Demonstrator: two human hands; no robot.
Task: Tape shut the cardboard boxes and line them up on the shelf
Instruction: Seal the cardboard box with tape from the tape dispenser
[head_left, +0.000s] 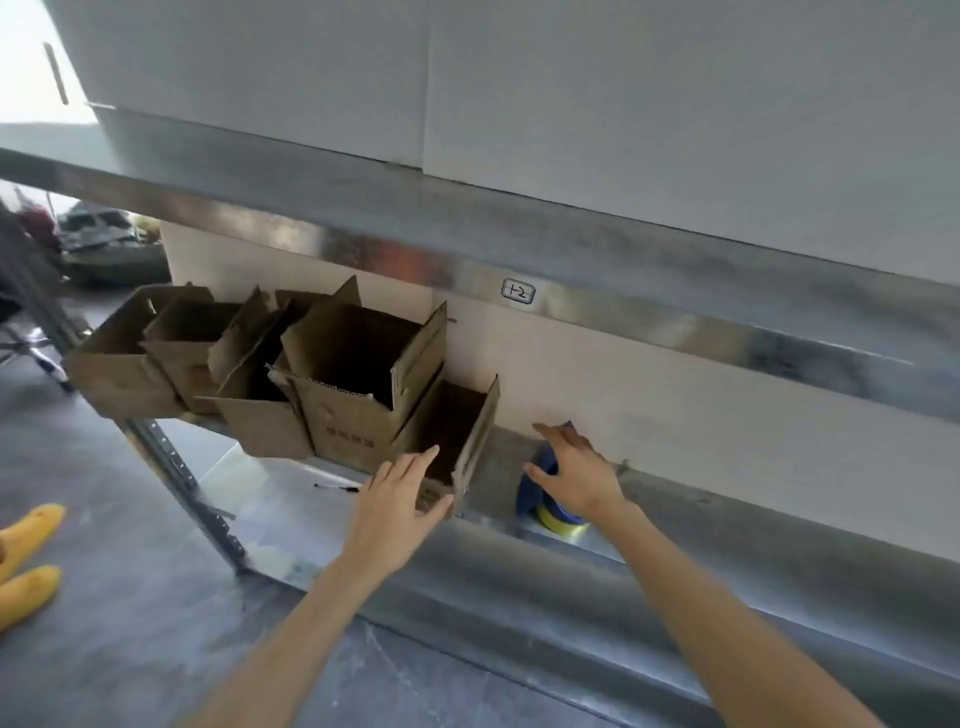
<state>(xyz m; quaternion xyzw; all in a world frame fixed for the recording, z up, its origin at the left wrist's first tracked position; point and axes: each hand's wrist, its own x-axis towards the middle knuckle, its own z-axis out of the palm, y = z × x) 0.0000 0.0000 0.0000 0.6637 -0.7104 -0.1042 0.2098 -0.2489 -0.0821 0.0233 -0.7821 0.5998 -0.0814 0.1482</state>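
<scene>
Several open cardboard boxes stand in a row on the metal shelf (322, 525), flaps up. The nearest is a small open box (457, 431), next to a taller printed box (353, 395). My left hand (400, 499) reaches to the small box's front corner with straight fingers, touching or just short of it. To the right lies a blue tape dispenser (532, 491) with a yellowish tape roll (558, 519). My right hand (576, 473) lies over the dispenser, thumb against its blue side and fingers stretched over the top.
A black pen (337, 487) lies on the shelf left of my left hand. A higher shelf beam (519, 291) with a handwritten label runs overhead. The shelf's upright post (208, 509) stands at left. Yellow shoes (28, 561) are on the grey floor.
</scene>
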